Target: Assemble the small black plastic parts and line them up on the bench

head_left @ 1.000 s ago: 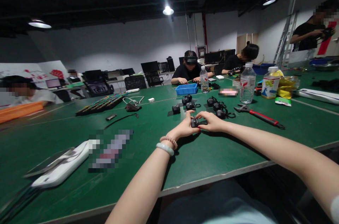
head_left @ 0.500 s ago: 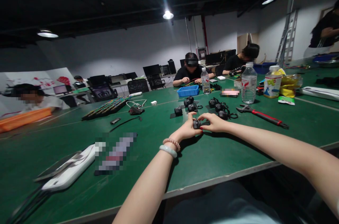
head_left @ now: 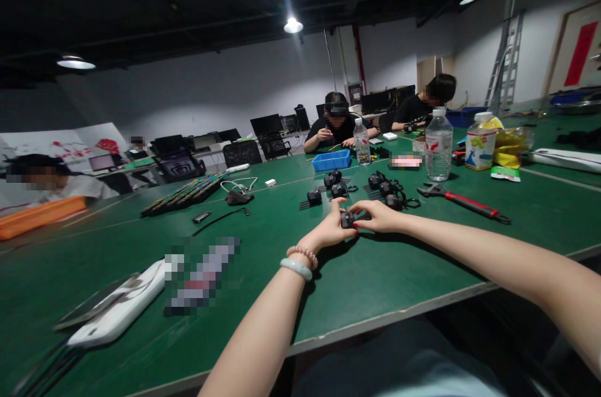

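Between my two hands is a small black plastic part [head_left: 347, 220], held just above the green table [head_left: 263, 297]. My left hand [head_left: 332, 225] grips it from the left, with thumb and fingers around its body. From the right, my right hand [head_left: 378, 218] pinches its other side between thumb and fingertips. What the part is exactly, I cannot make out. Similar black parts lie just beyond my hands, some with thin dark prongs [head_left: 310, 198], others in a cluster [head_left: 387, 187] with ring-shaped ends.
Right of my hands lies an adjustable wrench [head_left: 462, 201] with red-black handle. Behind it stand a water bottle [head_left: 439, 145] and a juice bottle [head_left: 479, 141]. A blue tray [head_left: 331, 160] sits farther back, near a seated co-worker [head_left: 335, 124]. A white power strip [head_left: 124, 303] lies left.
The view has shifted slightly, moving the scene a little left. Both hands keep hold of the black part, with barely any finger movement. A standing person at the far right is out of view.
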A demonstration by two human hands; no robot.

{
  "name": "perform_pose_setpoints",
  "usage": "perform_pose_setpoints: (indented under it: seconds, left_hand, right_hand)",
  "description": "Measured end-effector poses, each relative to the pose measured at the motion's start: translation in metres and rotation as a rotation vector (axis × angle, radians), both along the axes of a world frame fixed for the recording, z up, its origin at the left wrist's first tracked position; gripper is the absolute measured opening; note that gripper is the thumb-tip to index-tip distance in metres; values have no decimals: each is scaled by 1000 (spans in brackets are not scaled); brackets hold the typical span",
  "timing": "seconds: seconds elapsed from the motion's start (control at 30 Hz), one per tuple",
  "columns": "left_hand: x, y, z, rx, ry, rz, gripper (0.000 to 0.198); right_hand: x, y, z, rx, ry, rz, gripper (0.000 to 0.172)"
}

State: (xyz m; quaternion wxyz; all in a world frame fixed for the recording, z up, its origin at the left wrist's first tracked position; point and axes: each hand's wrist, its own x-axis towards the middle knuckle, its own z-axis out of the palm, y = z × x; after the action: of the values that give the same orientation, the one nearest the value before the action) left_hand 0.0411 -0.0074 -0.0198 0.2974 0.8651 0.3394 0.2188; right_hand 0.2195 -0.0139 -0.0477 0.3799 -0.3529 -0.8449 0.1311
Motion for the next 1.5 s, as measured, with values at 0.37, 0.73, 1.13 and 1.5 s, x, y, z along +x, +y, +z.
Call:
perform_pose_setpoints:
  seconds: [0.37,0.73,1.13,1.5]
  left_hand:
    - [0,0,0,-13,-1,-6,69]
    - [1,1,-1,-4,-12,-4,68]
    - [0,1,-1,2,-4,2,69]
    - [2,-2,2,-12,-11,11,69]
  right_hand:
    - [0,0,2,7,-34,-4,32]
    - [1,1,1,-41,-41,-17,33]
    - [0,-2,5,-48,-46,-20,33]
    - [0,-3,5,-47,-50,-19,33]
